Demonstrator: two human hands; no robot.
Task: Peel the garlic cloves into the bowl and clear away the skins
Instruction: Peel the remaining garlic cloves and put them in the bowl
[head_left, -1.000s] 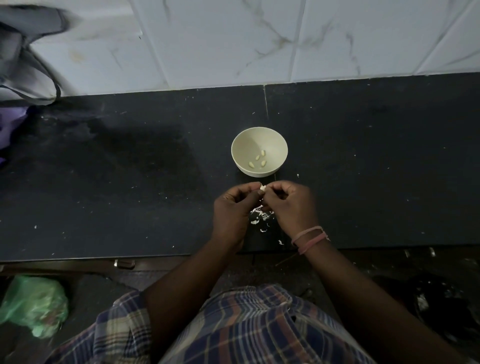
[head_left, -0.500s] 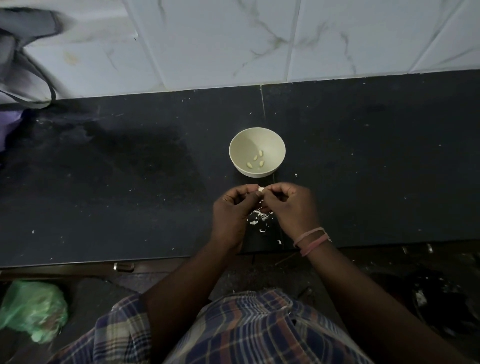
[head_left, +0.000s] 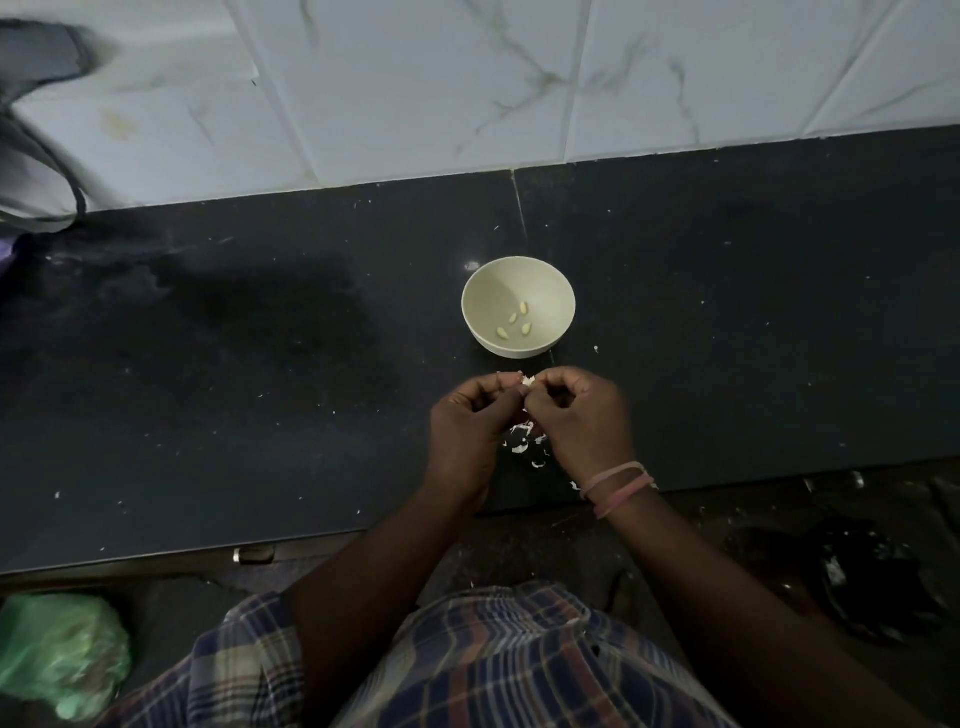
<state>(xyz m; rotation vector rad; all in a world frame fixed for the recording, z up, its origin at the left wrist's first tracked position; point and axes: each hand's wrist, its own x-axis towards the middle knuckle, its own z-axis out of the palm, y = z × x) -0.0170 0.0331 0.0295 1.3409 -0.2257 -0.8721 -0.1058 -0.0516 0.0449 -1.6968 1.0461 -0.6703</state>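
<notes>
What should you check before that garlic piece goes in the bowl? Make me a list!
1. Clove held firmly: ok. The left hand and right hand both pinch the garlic clove.
2. Skin all off: cannot tell, the fingers hide most of it.
3. Bowl within reach: ok. The bowl sits upright just beyond the hands.
4. Room in the bowl: ok. Only four peeled cloves lie inside.
5. Skins kept out of the bowl: ok. The skins lie on the counter under the hands.
6. Skins cleared away: not ok, they remain on the counter.
</notes>
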